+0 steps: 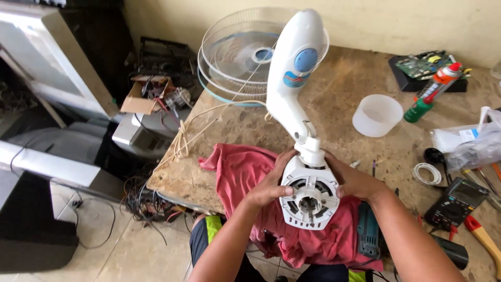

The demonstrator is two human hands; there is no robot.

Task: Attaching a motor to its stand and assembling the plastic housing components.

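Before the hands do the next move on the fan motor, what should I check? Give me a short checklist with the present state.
1. Left hand grips fan motor: ok.
2. Right hand grips the other side: ok.
3. Red cloth lies under the motor: ok.
4. Power cord unplugged: cannot tell, its end is out of view.
5. Motor shaft exposed and unobstructed: ok.
6. White cup stands apart from the fan stand: ok.
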